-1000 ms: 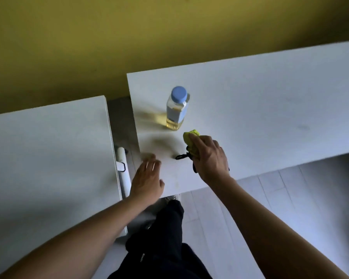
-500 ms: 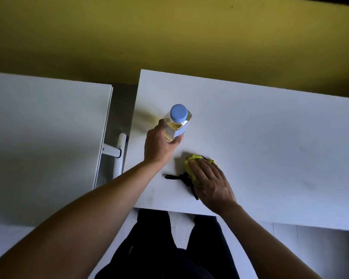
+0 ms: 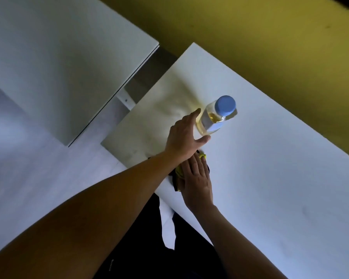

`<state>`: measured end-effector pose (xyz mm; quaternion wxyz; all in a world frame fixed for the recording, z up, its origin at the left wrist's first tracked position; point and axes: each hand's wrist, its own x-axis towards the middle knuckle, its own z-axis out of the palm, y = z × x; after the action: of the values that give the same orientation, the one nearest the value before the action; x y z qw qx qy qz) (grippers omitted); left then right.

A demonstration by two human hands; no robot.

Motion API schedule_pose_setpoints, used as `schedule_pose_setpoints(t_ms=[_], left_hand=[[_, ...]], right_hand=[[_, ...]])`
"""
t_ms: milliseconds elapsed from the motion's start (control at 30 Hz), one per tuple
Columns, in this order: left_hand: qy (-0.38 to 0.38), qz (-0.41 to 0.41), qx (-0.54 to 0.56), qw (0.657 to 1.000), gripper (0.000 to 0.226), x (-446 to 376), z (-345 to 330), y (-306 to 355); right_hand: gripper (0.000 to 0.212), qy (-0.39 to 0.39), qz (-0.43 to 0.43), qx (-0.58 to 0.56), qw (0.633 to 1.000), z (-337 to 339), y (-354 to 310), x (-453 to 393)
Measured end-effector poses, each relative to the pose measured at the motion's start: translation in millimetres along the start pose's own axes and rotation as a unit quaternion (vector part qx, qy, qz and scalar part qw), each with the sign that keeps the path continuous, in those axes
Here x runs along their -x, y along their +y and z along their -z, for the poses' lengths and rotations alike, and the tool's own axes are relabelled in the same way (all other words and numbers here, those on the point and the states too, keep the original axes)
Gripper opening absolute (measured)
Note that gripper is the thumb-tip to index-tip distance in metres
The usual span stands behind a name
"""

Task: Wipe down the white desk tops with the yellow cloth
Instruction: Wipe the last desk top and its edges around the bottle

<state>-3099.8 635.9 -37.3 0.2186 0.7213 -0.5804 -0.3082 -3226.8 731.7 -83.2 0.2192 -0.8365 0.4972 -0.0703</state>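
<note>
Shows, at far left, one white desk top [image 3: 58, 57], unattended and parted by a strip of floor from the second white desk top [image 3: 270, 158]. Best to leave that far surface for a later pass.

Moving right, finds the left hand [image 3: 184, 137] spread wide, fingers straight, thumb low by the base of a blue-capped bottle [image 3: 216, 117] that stands upright near the second desk's left end. Cannot tell whether fingertip or thumb actually touches the bottle; grips nothing, to all appearances. Judged the step in hand: clearing the bottle from the wiping path. Worth closing round the body rather than the cap, lifting straight up, and setting down on a part of the desk away from the next strokes. Risk of a tip-over if merely nudged, given the tall, narrow shape and the liquid inside.

Just right and nearer the body, catches the right hand [image 3: 195, 178] laid flat, fingers extended, pressing the yellow cloth [image 3: 178, 170] onto the desk close to its near edge. Peeks out only as slivers of yellow at the fingertips and beside the palm, bunched with something black [image 3: 175, 184], possibly a strap. Better to free that black piece and open the cloth out, then sweep in long overlapping strokes from the left corner toward the bare right end. Little of the wiping judged done.
</note>
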Motion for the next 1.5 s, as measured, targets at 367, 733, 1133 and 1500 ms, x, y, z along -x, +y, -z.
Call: schedule_pose_setpoints(t_ms=[367, 733, 1133, 1500], left_hand=[[0.198, 0.191, -0.16, 0.948, 0.051, 186.4, 6.1, -116.2], [0.193, 0.155, -0.18, 0.952, 0.055, 206.0, -27.0, -109.6], [0.184, 0.175, -0.179, 0.951, 0.062, 200.6, -25.2, -104.1], [0.154, 0.064, -0.175, 0.97, 0.063, 155.8, -9.6, -130.3]], right_hand=[[0.07, 0.002, 0.183, -0.046, 0.982, -15.1, -18.2, -59.0], [0.04, -0.152, 0.545, 0.045, 0.824, -67.6, -130.9, -166.7], [0.039, -0.132, 0.384, 0.081, 0.91, -83.7, -186.9, -190.0], [0.042, -0.175, 0.356, 0.077, 0.915, -37.2, -115.1, -266.0]])
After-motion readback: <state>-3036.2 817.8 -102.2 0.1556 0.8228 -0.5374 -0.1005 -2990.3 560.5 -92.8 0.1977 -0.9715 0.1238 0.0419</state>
